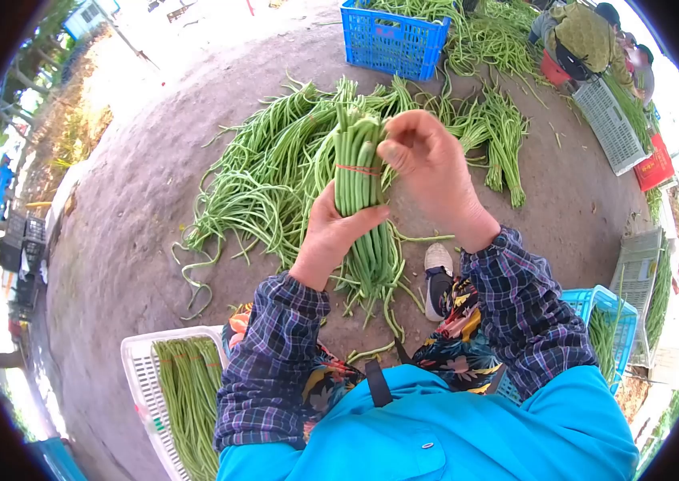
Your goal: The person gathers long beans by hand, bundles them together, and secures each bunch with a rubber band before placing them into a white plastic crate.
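Our left hand is wrapped around the lower part of an upright bundle of long green beans, which has a red band around it, while our right hand is partly curled at its upper end, though we cannot tell whether its fingers grip anything. The bundle is over a loose pile on the ground, with a blue crate beyond and a white crate of beans to our left.
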`<state>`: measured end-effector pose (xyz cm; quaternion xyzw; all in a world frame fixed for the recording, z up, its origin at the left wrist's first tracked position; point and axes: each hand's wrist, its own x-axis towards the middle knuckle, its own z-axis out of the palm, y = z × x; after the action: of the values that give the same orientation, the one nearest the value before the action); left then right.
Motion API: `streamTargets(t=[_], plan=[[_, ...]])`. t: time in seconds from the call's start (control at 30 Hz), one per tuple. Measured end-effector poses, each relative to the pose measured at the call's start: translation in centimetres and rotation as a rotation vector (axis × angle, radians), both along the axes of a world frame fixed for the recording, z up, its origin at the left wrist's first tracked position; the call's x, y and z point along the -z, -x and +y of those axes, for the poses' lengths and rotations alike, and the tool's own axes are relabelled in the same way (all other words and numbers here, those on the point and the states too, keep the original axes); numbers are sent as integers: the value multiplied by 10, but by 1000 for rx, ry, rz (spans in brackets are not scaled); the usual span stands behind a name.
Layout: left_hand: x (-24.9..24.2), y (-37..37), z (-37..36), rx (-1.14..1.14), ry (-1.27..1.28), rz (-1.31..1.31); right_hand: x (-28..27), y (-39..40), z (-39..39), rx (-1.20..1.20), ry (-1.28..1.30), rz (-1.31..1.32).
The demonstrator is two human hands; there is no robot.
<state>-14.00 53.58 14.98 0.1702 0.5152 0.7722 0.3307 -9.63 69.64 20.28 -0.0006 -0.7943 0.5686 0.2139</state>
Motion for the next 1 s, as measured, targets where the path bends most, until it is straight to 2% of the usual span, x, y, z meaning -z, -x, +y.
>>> streamTargets(t=[0.07,0.1,0.17,0.2,0.23,0.3,0.37,0.47,0.53,0.63,0.67,0.7,0.8,0.9,0.97,1.0], plan=[[1,5,-6,20,-49,-7,3,2,6,-19,362,17],[1,7,-10,43,-98,-23,9,3,3,-25,357,26],[0,5,-13,86,-135,-26,26,-4,-7,-373,544,-208],[1,2,-10,96,-195,-60,12,-6,-18,-506,432,-263],[0,-2,-7,109,-251,-97,10,-7,-19,-496,437,-265],[-1,-6,-7,146,-171,-31,11,-11,-20,-387,497,-335],[0,-8,-9,274,-83,-138,9,-9,-24,-339,568,-280],[-11,-12,-8,284,-48,-102,13,-6,-23,-358,597,-203],[-19,-11,-6,305,-26,-89,-1,-4,-27,-223,688,-71],[-19,-15,-8,331,-8,-83,-3,2,-28,-258,819,-7],[-18,-14,-9,353,14,-68,-8,1,-25,-188,838,-65],[-17,-14,-10,373,34,-49,-10,2,-24,-188,839,-67],[-15,-20,-12,351,39,-66,-8,7,-25,-25,525,-87],[-3,-16,-10,345,8,-70,-7,10,-24,-60,479,-26],[-6,-18,-4,117,-94,103,-11,11,-24,-75,518,10],[-7,-15,-5,118,-50,168,-13,12,-22,-17,474,15]])
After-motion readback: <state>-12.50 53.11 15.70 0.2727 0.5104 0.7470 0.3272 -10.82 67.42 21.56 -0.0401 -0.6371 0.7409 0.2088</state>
